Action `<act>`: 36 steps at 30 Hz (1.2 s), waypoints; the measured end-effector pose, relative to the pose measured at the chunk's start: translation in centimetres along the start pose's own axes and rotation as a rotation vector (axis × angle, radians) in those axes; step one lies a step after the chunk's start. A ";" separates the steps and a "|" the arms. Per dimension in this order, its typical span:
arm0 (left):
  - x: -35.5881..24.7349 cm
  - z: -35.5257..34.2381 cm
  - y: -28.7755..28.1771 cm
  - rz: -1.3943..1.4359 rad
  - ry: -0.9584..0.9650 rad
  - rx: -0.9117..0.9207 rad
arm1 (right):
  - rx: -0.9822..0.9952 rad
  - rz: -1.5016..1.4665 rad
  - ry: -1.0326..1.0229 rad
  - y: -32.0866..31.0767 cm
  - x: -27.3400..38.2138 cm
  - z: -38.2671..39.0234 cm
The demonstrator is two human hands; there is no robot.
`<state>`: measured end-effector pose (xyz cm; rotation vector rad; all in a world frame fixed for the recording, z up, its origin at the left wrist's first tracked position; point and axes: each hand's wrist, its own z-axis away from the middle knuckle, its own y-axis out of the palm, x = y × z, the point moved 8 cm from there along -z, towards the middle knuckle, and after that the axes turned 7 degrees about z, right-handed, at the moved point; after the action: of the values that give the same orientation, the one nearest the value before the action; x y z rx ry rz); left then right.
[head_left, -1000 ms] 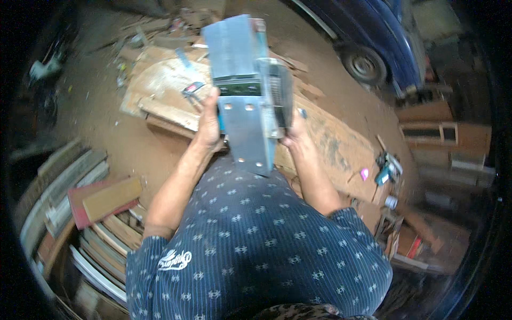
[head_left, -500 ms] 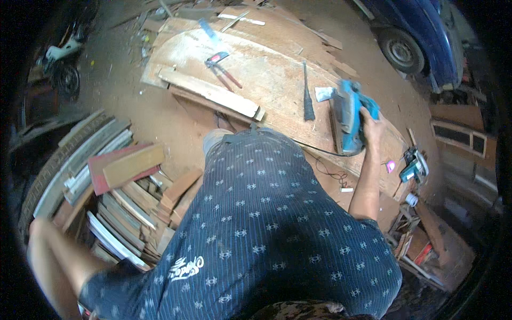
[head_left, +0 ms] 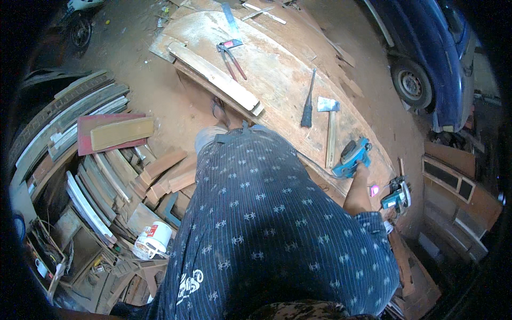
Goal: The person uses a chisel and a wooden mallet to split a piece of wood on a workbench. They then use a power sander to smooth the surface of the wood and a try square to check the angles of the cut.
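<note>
My right hand (head_left: 362, 169) is closed round the rear handle of a blue electric planer (head_left: 353, 156), low over the right part of the wooden workbench (head_left: 277, 58). Whether the planer's full weight is on the bench, I cannot tell. Just left of it lies a hatchet (head_left: 330, 128) with a pale wooden handle. A thin pointed tool with a dark grip (head_left: 307, 109) lies beside the hatchet. Farther left are red-handled pincers (head_left: 230, 61), a try square with a bluish blade (head_left: 230, 24) and a pale wooden board (head_left: 216, 74) along the near edge. My left hand is out of view.
A circular saw (head_left: 394, 198) and a small pink round object (head_left: 374, 190) sit right of the planer. Stacked planks (head_left: 101, 176) and a white bucket (head_left: 153, 240) stand at left. A blue car (head_left: 426, 58) is parked at far right.
My right hand has brought the planer down and nearer, uncovering the hatchet. My left arm has dropped out of view. The whole view has shifted, showing the bucket.
</note>
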<state>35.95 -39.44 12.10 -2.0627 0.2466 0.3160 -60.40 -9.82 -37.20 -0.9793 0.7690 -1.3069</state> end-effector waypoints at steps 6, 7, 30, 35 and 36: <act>-0.7 0.3 -0.4 -0.015 0.002 0.004 | -0.117 0.192 0.005 -2.1 3.1 4.8; -0.6 0.4 -0.3 -0.012 0.006 0.003 | -0.159 0.184 -0.004 -3.0 4.1 5.6; -4.5 4.4 -12.4 0.301 0.095 -0.692 | 0.214 0.312 -0.723 19.3 25.6 22.6; -2.2 6.1 -6.2 0.633 -0.102 -0.745 | 0.324 0.191 -0.750 19.2 27.0 24.1; -2.4 5.7 -2.1 0.708 -0.181 -0.612 | 0.362 0.004 -0.745 18.7 28.0 25.4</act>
<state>33.60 -33.33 11.94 -2.4551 0.8566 1.1163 -26.12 -33.94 -41.73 -1.0562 -0.0375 -0.9214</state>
